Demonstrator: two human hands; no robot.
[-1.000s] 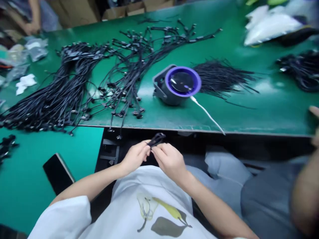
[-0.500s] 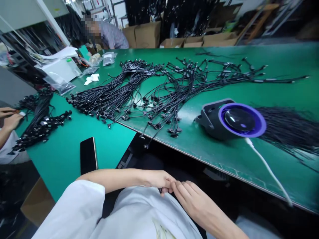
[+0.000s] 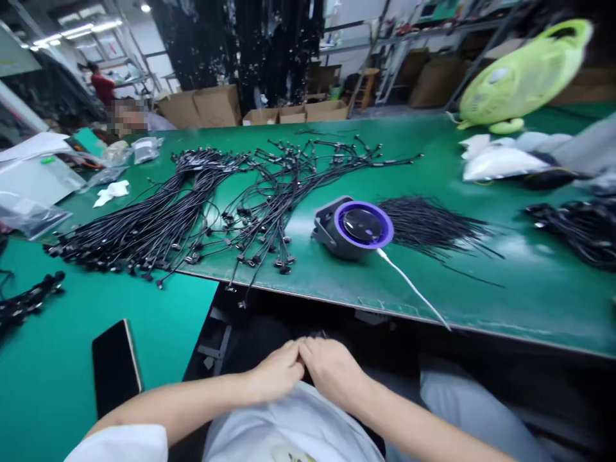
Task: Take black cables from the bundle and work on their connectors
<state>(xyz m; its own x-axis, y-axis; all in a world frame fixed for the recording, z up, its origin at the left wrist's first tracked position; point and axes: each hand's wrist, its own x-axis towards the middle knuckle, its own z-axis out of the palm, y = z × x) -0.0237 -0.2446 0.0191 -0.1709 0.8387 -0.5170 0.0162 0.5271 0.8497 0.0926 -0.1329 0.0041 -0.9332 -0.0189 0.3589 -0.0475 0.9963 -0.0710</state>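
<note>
Basically both hands are meeting in the lap, below the table edge (image 3: 337,305). Left hand (image 3: 276,371) and right hand (image 3: 332,369) are pressing fingertips together, curled in as if pinching something small; a dark speck is showing just above the knuckles, but whether they are actually gripping anything I cannot tell. Holding it close to the body is probably keeping fine work steady, judging by the pose.

On the green table, two fanned bundles of black cables (image 3: 202,205) are lying with connector ends toward the person, likely for easy picking. A grey round device with purple ring (image 3: 353,228) is sitting just right of them, its white cord (image 3: 414,292) trailing off the edge. Beside it a loose sheaf of thin black ties (image 3: 428,224) is spreading out. A dark phone (image 3: 115,366) is lying on the lower teal surface, left.

Containers: cardboard boxes (image 3: 216,106) are standing behind the table, contents not visible; clear plastic bags (image 3: 38,186) at far left, contents unclear.
</note>
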